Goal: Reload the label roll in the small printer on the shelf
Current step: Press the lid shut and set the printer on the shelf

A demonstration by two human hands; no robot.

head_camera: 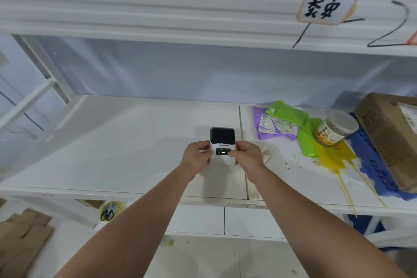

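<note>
The printer is stood on the shelf, midway between back and front edge, by the seam between the boards. It is gripped at its sides by the left hand and right hand. Its dark top looks closed, a green light is lit, and no label roll is seen; reloading is judged barely begun.
</note>
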